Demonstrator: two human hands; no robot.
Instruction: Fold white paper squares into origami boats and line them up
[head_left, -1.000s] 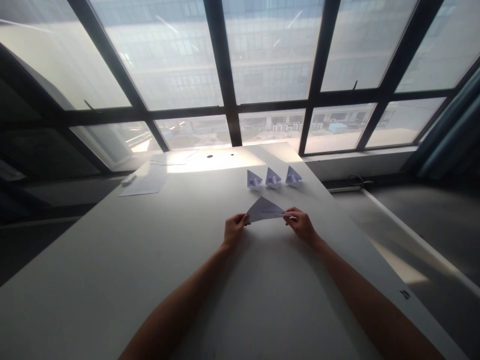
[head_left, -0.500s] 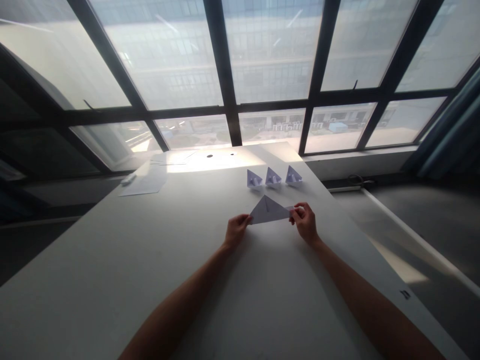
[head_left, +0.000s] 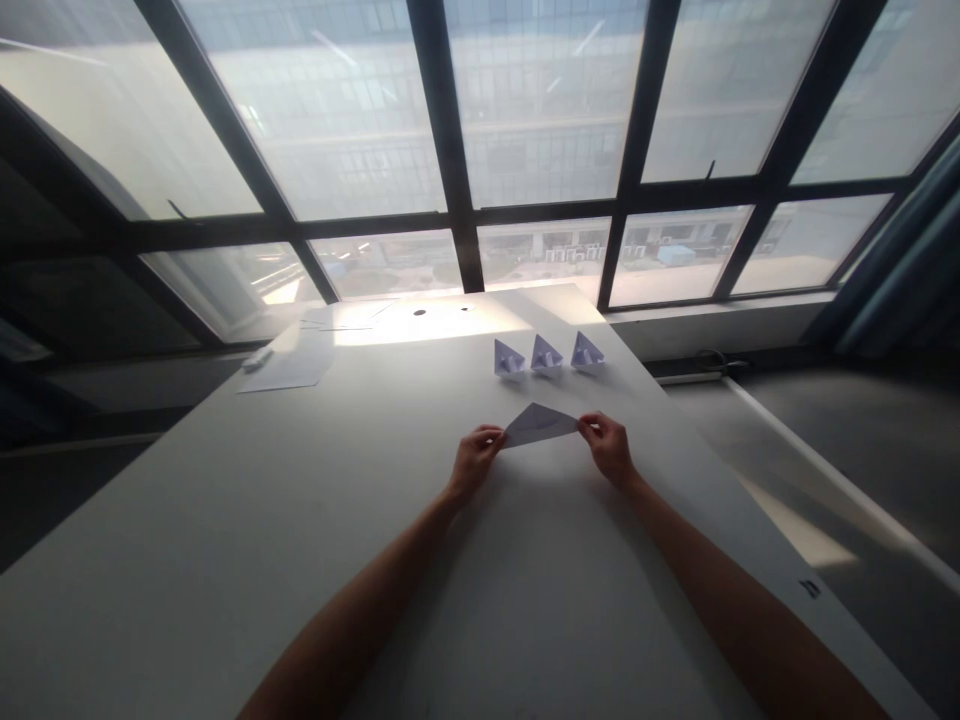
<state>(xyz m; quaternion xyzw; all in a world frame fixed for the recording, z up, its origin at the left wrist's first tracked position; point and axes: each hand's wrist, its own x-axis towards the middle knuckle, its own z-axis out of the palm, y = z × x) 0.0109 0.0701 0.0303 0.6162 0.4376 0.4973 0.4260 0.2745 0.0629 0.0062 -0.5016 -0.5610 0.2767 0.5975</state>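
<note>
A folded sheet of white paper (head_left: 538, 426), triangular with its peak pointing away from me, is stretched between my two hands just above the table. Its left corner is pinched by my left hand (head_left: 477, 460). The right corner sits between the thumb and fingers of my right hand (head_left: 607, 446). Just beyond it, three folded paper shapes stand in a row: a left one (head_left: 509, 360), a middle one (head_left: 547, 356) and a right one (head_left: 587, 352), each with a pointed back.
The white table (head_left: 300, 540) reaches toward large framed windows. At its far left lie flat paper sheets (head_left: 289, 368) and a small white object (head_left: 256, 360) I cannot make out. A dark mark (head_left: 810, 589) shows near the right edge.
The folded paper has tilted, so its peak looks lower and flatter. My right hand has shifted its grip to the right corner, and the strip that stuck out there no longer shows.
</note>
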